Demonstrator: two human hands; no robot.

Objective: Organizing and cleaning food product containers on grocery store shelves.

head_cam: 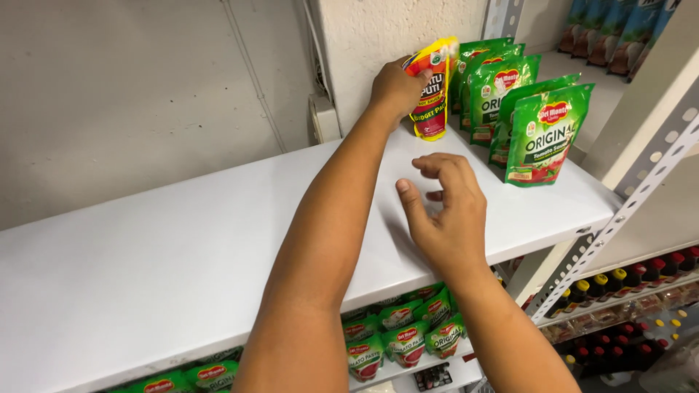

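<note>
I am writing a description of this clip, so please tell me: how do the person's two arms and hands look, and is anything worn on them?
Both arms are bare from the bottom edge of the picture up to the fingers: no sleeves, gloves, watch, bracelet or rings are visible on the left hand or the right hand. The fingernails look short and unpainted. No markings show on either forearm.
</note>
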